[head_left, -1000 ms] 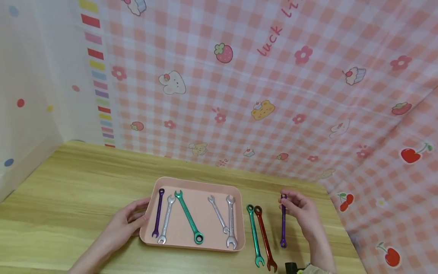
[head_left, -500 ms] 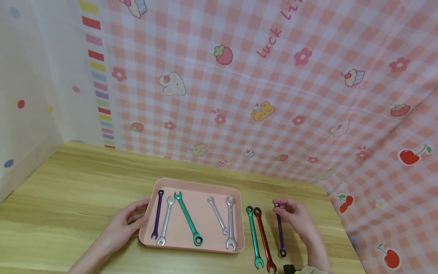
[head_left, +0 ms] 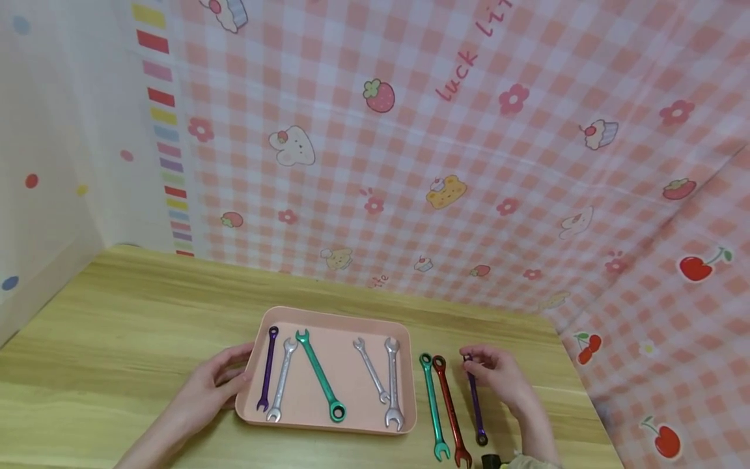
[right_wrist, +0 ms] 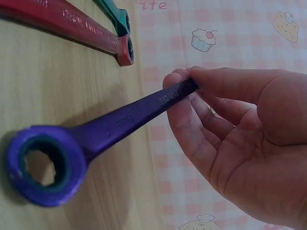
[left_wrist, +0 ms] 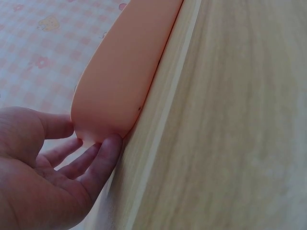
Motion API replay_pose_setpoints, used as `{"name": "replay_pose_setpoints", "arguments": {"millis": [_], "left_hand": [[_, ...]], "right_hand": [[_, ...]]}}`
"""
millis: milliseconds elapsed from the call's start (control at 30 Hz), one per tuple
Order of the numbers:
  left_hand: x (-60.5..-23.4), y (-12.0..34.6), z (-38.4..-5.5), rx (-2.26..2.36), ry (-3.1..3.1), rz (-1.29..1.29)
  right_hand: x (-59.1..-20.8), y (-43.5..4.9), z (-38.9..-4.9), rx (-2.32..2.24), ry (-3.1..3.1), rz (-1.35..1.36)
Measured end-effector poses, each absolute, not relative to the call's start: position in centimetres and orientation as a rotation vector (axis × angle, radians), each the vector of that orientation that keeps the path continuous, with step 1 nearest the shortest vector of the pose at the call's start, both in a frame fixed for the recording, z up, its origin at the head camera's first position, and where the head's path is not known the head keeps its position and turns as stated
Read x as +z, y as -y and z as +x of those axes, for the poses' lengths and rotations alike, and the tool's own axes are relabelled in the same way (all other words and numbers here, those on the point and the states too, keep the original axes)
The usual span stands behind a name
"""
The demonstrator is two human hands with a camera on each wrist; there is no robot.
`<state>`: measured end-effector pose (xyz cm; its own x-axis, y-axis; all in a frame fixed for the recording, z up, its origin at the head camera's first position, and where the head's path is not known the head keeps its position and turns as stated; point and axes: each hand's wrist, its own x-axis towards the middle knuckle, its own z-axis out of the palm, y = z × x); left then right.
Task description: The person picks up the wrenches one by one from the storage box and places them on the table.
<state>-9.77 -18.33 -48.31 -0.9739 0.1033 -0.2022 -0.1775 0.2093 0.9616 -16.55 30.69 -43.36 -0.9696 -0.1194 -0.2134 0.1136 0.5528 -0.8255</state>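
My right hand (head_left: pixel 505 379) pinches a purple combination wrench (head_left: pixel 475 405) by its upper end, between thumb and fingers. The wrench slants over the table, and its ratchet ring (right_wrist: pixel 62 143) points toward the person. With thumb and bent fingers, my left hand (head_left: pixel 202 391) holds the left end of a pink tray (head_left: pixel 347 348); the left wrist view shows the fingertips at its outer wall (left_wrist: pixel 122 72). Inside the tray lie a purple wrench (head_left: pixel 267 370), a green wrench (head_left: pixel 319 370) and several silver wrenches (head_left: pixel 393 384), spaced apart.
Between the tray and my right hand, a green wrench (head_left: pixel 433 410) and a red wrench (head_left: pixel 451 410) lie side by side on the wooden table (head_left: pixel 164 299). A checked pink cloth (head_left: pixel 351 163) hangs behind the table and along its right side.
My right hand has moved left and nearer to the person with the purple wrench, toward the red one. The left hand keeps its place at the tray.
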Motion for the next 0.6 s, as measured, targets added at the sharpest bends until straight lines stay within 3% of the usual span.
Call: {"name": "replay_pose_setpoints", "arguments": {"millis": [367,600], "left_hand": [[-48.27,18.28,-9.91,1.833,-2.267,-0.078],[-48.16,18.22,-9.90,1.833,-2.266,-0.091]], "right_hand": [[-43.19,-30.90,-16.34,-1.271,-2.545,-0.226],[-43.42,-30.72,-16.26,-1.194,-2.566,-0.212]]}}
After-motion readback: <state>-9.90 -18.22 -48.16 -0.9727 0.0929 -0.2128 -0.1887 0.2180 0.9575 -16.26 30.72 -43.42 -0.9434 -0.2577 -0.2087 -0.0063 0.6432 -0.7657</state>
